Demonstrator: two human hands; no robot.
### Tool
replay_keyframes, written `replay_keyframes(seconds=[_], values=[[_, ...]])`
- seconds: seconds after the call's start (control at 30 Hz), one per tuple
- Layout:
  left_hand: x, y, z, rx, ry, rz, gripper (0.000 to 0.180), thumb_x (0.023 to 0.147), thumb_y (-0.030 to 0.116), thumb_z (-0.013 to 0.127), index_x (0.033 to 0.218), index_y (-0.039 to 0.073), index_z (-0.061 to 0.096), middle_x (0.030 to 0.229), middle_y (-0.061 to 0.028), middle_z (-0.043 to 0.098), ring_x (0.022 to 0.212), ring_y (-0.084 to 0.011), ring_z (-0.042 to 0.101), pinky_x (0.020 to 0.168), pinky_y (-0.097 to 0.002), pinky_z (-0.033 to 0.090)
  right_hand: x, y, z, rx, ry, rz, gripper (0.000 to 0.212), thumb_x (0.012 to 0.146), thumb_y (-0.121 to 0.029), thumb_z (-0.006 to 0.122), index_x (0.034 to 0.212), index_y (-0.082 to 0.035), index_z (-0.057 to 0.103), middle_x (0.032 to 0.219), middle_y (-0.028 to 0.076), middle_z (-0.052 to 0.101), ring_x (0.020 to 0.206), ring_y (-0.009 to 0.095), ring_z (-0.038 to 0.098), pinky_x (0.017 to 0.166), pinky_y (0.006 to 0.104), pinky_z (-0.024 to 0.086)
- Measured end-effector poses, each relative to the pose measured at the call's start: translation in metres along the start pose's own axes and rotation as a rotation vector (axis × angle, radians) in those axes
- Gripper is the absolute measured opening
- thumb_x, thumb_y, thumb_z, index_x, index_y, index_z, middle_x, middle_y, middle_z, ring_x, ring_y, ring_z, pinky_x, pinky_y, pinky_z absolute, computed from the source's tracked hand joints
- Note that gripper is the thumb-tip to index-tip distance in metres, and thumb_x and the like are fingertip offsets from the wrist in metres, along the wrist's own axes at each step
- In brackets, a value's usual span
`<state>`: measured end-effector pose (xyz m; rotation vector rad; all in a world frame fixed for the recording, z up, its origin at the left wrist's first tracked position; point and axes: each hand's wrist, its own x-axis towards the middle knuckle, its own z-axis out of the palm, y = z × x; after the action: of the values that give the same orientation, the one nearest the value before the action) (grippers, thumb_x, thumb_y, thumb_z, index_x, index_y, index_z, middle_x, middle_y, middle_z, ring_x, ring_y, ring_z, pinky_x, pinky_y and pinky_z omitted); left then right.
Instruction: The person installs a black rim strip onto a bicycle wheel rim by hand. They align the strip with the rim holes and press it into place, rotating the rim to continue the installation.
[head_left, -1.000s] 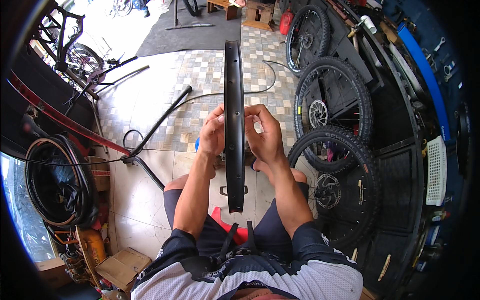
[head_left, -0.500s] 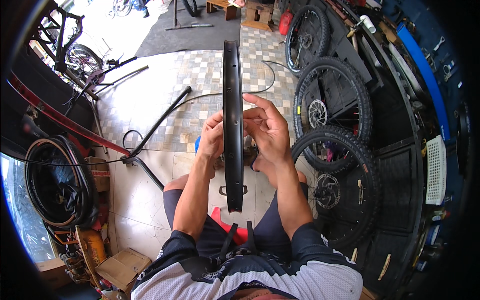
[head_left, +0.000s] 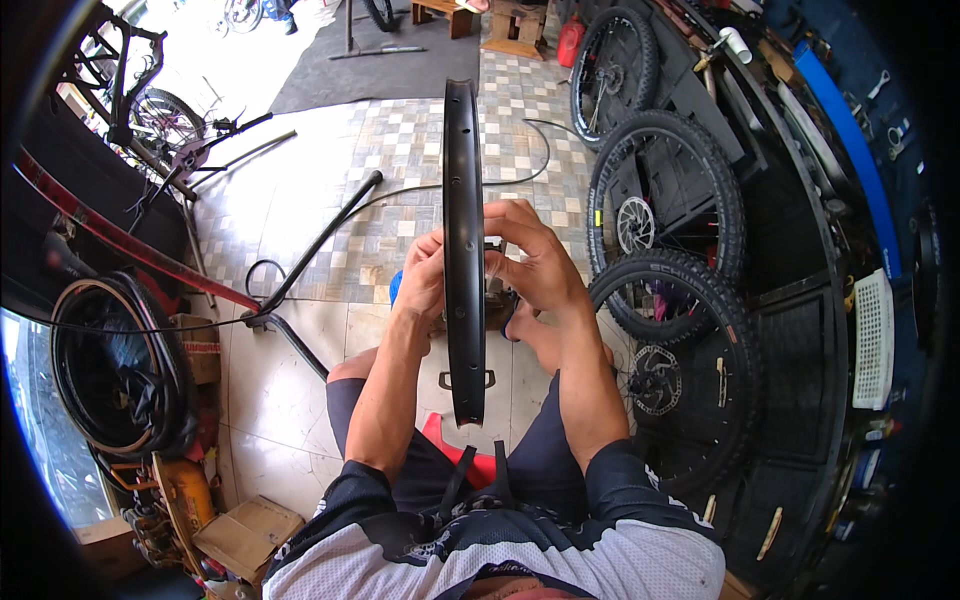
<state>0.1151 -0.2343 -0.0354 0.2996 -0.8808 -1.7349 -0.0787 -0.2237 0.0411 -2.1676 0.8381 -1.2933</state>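
Note:
A black bicycle rim point(head_left: 464, 330) stands upright before me, seen edge-on, with a row of small holes along its outer channel. My left hand point(head_left: 424, 278) is closed at its left side; the rim hides the fingertips. On the other side my right hand point(head_left: 540, 265) has its fingers curled in and its thumb and fingertips drawn together close to the rim. A small dark part shows by those fingertips, too little to name. What either hand pinches stays hidden. Below the rim a dark bracket-like piece point(head_left: 467, 380) shows between my legs.
Several tyred wheels, among them a wheel with a brake disc point(head_left: 636, 228), lean along the right wall. Tyres point(head_left: 120, 365) are stacked at left beside a cardboard box point(head_left: 247, 538). A black tube point(head_left: 325, 232) and a cable cross the tiled floor point(head_left: 400, 130).
My right hand's raised index finger has bent down and the fingers have drawn together beside the rim. The rim has shifted very slightly left; my left hand looks much the same.

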Motion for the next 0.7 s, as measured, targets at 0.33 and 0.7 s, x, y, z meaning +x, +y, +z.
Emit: replay_keyframes(seconds=[0.33,0.7], values=[[0.004,0.0,-0.012,0.063,-0.091,-0.044,0.026,0.101,0.022,0.075,0.109,-0.002,0.076,0.095,-0.0084,0.078,0.078,-0.0146,0.074,0.07,-0.0275,0.061,-0.004,-0.017,0.017,0.041,0.184,0.099,0.03,0.085,-0.024,0.083,0.106,-0.007,0.071,0.115,0.009,0.063,0.11,0.031,0.06,0.1,0.0408,0.047],[0.0,0.003,-0.017,0.005,-0.097,-0.124,0.035,0.099,0.03,0.077,0.115,-0.001,0.073,0.102,-0.009,0.076,0.088,-0.0155,0.073,0.081,-0.0304,0.059,-0.002,-0.019,0.024,-0.104,0.236,0.124,0.023,0.084,-0.015,0.084,0.101,-0.006,0.072,0.117,0.01,0.06,0.109,0.027,0.06,0.094,0.0377,0.05]])
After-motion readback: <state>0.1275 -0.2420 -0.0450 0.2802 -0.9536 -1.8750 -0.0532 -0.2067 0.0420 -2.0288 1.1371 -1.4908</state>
